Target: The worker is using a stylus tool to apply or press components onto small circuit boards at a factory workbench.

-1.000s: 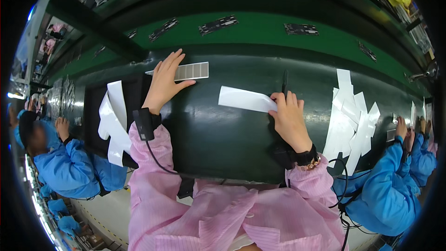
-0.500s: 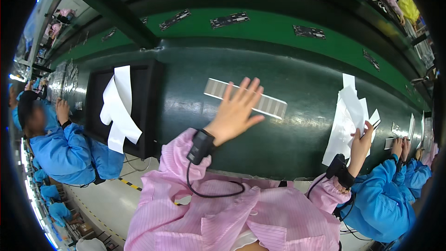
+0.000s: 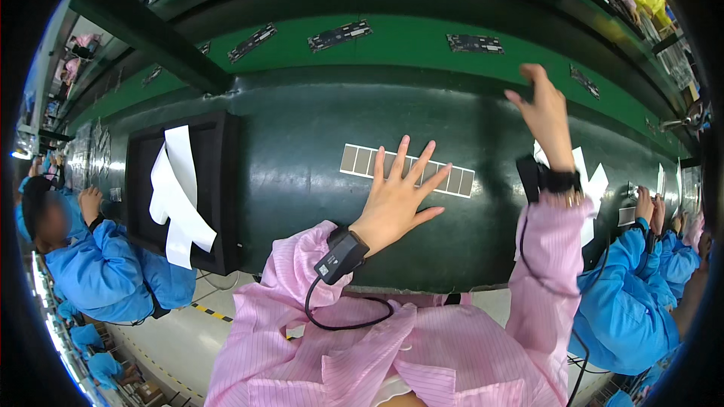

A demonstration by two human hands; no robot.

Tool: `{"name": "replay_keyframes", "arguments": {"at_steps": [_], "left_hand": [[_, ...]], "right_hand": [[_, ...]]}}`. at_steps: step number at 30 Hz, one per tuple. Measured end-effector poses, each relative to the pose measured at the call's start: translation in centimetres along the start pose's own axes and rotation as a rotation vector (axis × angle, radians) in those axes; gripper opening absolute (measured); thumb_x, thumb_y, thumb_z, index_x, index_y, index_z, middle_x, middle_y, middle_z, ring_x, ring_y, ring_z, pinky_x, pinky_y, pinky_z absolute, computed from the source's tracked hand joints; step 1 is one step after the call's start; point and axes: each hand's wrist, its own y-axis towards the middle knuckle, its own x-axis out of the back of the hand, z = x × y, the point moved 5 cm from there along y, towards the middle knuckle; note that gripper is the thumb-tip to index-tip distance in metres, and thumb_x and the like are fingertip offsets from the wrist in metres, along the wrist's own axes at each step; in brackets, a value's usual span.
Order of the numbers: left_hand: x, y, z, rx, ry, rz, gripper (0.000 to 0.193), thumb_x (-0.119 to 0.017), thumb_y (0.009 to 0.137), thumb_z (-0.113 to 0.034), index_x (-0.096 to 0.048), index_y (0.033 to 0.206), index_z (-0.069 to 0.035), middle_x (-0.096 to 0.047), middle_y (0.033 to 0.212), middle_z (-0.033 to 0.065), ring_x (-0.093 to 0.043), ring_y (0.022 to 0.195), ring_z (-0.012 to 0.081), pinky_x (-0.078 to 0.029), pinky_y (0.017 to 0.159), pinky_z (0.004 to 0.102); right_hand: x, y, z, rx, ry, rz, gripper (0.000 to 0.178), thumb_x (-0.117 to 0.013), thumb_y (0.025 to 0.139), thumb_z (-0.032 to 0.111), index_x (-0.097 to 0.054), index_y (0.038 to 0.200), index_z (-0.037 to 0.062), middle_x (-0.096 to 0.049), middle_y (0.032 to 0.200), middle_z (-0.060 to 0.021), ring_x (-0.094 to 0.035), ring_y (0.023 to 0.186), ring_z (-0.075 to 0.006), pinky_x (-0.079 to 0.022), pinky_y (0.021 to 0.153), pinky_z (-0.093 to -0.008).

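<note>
A white strip with a row of grey rectangular labels [image 3: 360,160] lies on the dark green bench. Across its middle rests my left hand [image 3: 396,200], open, with the fingers spread and part of the row hidden under them. My right hand [image 3: 547,117] is raised over the far right of the bench, just short of the green belt [image 3: 407,47]. Its thumb and forefinger are apart, and I see nothing between them. The circuit boards nearest to it are a flat black one [image 3: 473,44] and a tilted one [image 3: 584,81].
On the left stands a black tray [image 3: 143,188] holding curled white paper strips [image 3: 179,196]. More white paper [image 3: 596,188] lies behind my right forearm. Further boards [image 3: 339,35] sit along the belt. People in blue work on my left [image 3: 113,256] and right [image 3: 626,309].
My right hand has left the white paper and moved up toward the belt. The left hand now lies spread flat on the label strip. The whole view has shifted slightly.
</note>
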Motion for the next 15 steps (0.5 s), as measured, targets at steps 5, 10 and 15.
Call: {"name": "replay_keyframes", "arguments": {"at_steps": [5,10,15], "left_hand": [[1.5,0.4,-0.5,-0.052,-0.017,0.021,0.066,-0.06,0.085,-0.052,-0.038,0.143,-0.029,-0.017,0.155,0.0113,-0.012,0.14,0.0456,-0.015,0.101,0.0744],[0.6,-0.8,-0.9,-0.285,-0.127,0.107,0.067,-0.061,0.085,-0.048,-0.037,0.143,-0.025,-0.023,0.154,0.0046,-0.019,0.142,0.0309,-0.013,0.107,0.0698],[0.4,-1.2,-0.5,-0.286,-0.154,0.083,0.065,-0.059,0.088,-0.041,-0.037,0.143,-0.015,-0.034,0.149,0.0007,-0.027,0.14,0.0193,-0.012,0.114,0.0572]], "right_hand": [[-8.1,7.0,-3.5,0.02,0.077,0.099,0.04,-0.074,0.078,0.021,-0.054,0.11,0.008,-0.066,0.099,-0.0132,-0.061,0.099,-0.0336,-0.046,0.087,-0.0413],[-11.2,9.3,-5.2,0.148,0.073,0.098,0.043,-0.076,0.075,0.017,-0.055,0.112,0.0114,-0.066,0.102,-0.0088,-0.06,0.103,-0.0301,-0.048,0.085,-0.0375],[-11.0,9.0,-3.5,0.12,0.09,0.063,0.042,-0.076,0.077,0.016,-0.053,0.111,0.0078,-0.062,0.089,-0.0113,-0.057,0.091,-0.0319,-0.047,0.08,-0.0406]]}}
